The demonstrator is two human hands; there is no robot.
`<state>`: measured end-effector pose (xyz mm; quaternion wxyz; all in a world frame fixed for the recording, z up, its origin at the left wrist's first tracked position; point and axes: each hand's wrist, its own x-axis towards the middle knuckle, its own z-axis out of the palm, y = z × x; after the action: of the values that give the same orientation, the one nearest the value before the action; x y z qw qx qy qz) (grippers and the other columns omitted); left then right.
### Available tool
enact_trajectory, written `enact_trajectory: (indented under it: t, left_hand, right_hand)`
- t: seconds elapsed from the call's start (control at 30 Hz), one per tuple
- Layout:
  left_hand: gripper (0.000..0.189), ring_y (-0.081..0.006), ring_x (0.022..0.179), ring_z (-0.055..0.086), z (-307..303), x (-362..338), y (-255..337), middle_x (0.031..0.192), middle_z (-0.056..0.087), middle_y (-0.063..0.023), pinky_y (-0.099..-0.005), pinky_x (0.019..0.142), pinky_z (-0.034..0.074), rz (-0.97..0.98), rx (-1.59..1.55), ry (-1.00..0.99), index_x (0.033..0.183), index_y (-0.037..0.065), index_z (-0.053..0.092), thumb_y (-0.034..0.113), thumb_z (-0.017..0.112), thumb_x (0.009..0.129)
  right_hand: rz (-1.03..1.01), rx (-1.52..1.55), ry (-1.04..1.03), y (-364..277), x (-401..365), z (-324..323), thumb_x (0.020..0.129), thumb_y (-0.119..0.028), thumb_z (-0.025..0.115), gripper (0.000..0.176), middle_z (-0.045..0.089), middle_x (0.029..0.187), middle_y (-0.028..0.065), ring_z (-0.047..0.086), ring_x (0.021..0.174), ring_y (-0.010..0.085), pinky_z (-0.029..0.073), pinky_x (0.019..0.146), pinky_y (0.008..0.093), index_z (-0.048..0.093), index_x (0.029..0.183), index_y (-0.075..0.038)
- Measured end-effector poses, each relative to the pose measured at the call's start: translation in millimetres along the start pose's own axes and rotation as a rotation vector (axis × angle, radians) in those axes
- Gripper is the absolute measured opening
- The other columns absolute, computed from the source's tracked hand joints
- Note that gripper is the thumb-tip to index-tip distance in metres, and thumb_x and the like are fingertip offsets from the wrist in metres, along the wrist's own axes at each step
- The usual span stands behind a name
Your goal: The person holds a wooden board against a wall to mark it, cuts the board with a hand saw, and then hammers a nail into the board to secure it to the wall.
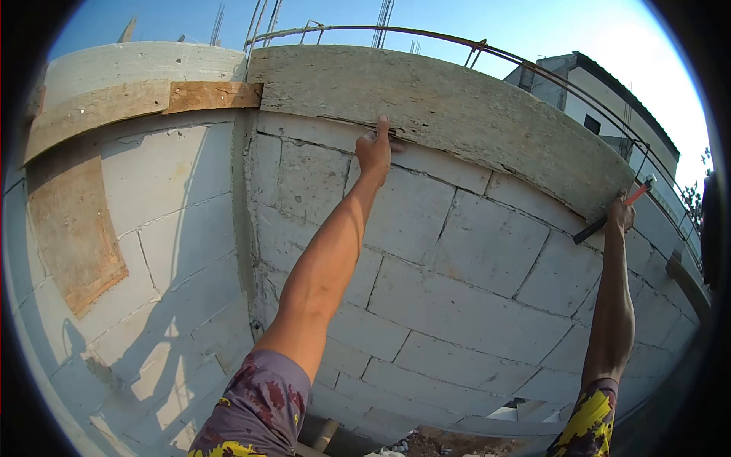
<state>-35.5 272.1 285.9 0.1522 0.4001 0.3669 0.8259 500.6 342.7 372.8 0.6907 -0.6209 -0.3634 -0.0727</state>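
Note:
A long, worn board (449, 114) runs along the top of the block wall (426, 297). My left hand (375, 152) is raised to the board's lower edge, with a finger pointing up against its face and the other fingers curled at the edge. At the board's right end is my right hand (620, 213), its fingers wrapped round a hammer (636, 193) with an orange part and a black end. The hammer lies aslant across that hand, beside the board's end.
Rebar (426, 33) runs above the board. On the left are another wooden strip (114, 107) and a brown panel (76, 228) against the side wall. A building (594, 99) stands behind at right. Rubble (449, 443) lies below, near a pole (326, 434).

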Motion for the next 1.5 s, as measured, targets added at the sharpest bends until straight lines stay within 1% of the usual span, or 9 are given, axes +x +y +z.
enact_trajectory:
  t: [0.13, 0.27, 0.53, 0.6, 0.73, 1.07, 1.13, 1.27, 1.5]
  left_hand:
    - [0.063, -0.0111, 0.046, 0.042, -1.6, -0.1, 0.6, 0.065, 0.067, -0.0136, -0.0288, 0.047, 0.035, -0.015, 0.043, -0.033, 0.083, -0.003, 0.06, 0.059, 0.05, 0.089]
    - [0.064, -0.0073, 0.035, 0.029, 1.9, 14.8, -16.3, 0.069, 0.067, -0.0192, -0.0262, 0.034, 0.022, 0.004, -0.037, 0.019, 0.089, -0.003, 0.058, 0.061, 0.056, 0.085]
    - [0.075, -0.0076, 0.035, 0.03, 6.0, 10.6, -4.3, 0.072, 0.067, -0.0223, -0.0244, 0.033, 0.022, -0.062, -0.007, 0.045, 0.088, -0.007, 0.057, 0.068, 0.058, 0.079]
    - [0.077, -0.0073, 0.035, 0.029, 6.6, 7.9, -0.1, 0.07, 0.067, -0.0213, -0.0244, 0.034, 0.022, -0.072, -0.004, 0.041, 0.088, -0.007, 0.056, 0.069, 0.057, 0.078]
    - [0.079, -0.0074, 0.036, 0.029, 7.3, 6.7, 1.3, 0.07, 0.067, -0.0212, -0.0242, 0.035, 0.022, -0.088, -0.018, 0.042, 0.089, -0.008, 0.056, 0.07, 0.059, 0.077]
    - [0.07, -0.0084, 0.038, 0.032, 4.9, 4.8, 1.6, 0.06, 0.059, -0.0116, -0.0256, 0.036, 0.023, -0.176, 0.016, 0.076, 0.091, -0.007, 0.057, 0.062, 0.062, 0.08]
    - [0.059, -0.0084, 0.039, 0.032, 19.0, -13.2, 3.5, 0.051, 0.049, -0.0026, -0.0258, 0.038, 0.026, 0.566, 0.346, 0.227, 0.098, -0.005, 0.059, 0.053, 0.062, 0.085]
    - [0.074, -0.0085, 0.039, 0.036, 104.0, -85.7, 77.4, 0.042, 0.04, 0.002, -0.0246, 0.039, 0.033, 1.041, 0.642, -0.166, 0.137, 0.008, 0.046, 0.058, 0.059, 0.084]
    - [0.089, -0.0119, 0.035, 0.043, 190.5, -75.9, 84.4, 0.044, 0.049, -0.0047, -0.0312, 0.035, 0.044, 1.013, 1.161, -0.308, 0.145, 0.016, 0.033, 0.07, 0.053, 0.078]
  right_hand:
    - [-0.087, 0.068, 0.068, -22.6, -52.8, -25.5, 0.087, -0.048, 0.054, 0.054, 0.063, 0.106, 0.0248, 0.06, 0.102, 0.0411, 0.046, 0.087, 0.0475, 0.065, 0.107, 0.001]
    - [-0.026, 0.105, 0.058, -22.2, -49.4, -25.0, 0.087, -0.045, 0.057, 0.046, 0.061, 0.105, 0.025, 0.06, 0.098, 0.0423, 0.047, 0.086, 0.0484, 0.067, 0.107, -0.004]
    - [-0.061, 0.101, 0.099, -40.1, -28.5, -21.7, 0.088, -0.047, 0.056, 0.048, 0.055, 0.114, 0.0226, 0.054, 0.106, 0.0417, 0.044, 0.091, 0.0476, 0.067, 0.109, -0.005]
    - [-0.138, -0.031, 0.151, -36.8, -19.8, -11.3, 0.088, -0.052, 0.054, 0.054, 0.066, 0.092, 0.0249, 0.063, 0.092, 0.0409, 0.047, 0.083, 0.0472, 0.069, 0.098, -0.001]
    - [-0.143, -0.053, 0.205, -39.0, -23.4, -9.2, 0.089, -0.053, 0.052, 0.054, 0.066, 0.092, 0.025, 0.063, 0.09, 0.0416, 0.047, 0.083, 0.0485, 0.07, 0.096, -0.003]
    - [-0.008, 0.063, 0.06, -52.9, -47.5, -25.8, 0.089, -0.05, 0.053, 0.044, 0.05, 0.118, 0.0177, 0.049, 0.114, 0.0364, 0.042, 0.094, 0.0471, 0.065, 0.112, -0.013]
    - [0.012, 0.098, 0.059, -54.1, -50.5, -25.1, 0.09, -0.045, 0.055, 0.037, 0.049, 0.118, 0.0131, 0.043, 0.118, 0.033, 0.039, 0.096, 0.0456, 0.064, 0.113, -0.017]
    - [0.009, 0.116, 0.064, -56.1, -55.8, -29.3, 0.09, -0.044, 0.056, 0.038, 0.049, 0.116, 0.013, 0.044, 0.119, 0.0323, 0.039, 0.097, 0.0449, 0.063, 0.114, -0.016]
    - [-0.019, 0.121, 0.011, -54.7, -50.1, -31.3, 0.091, -0.045, 0.054, 0.039, 0.048, 0.117, 0.0141, 0.046, 0.116, 0.0344, 0.04, 0.097, 0.0454, 0.062, 0.116, -0.016]
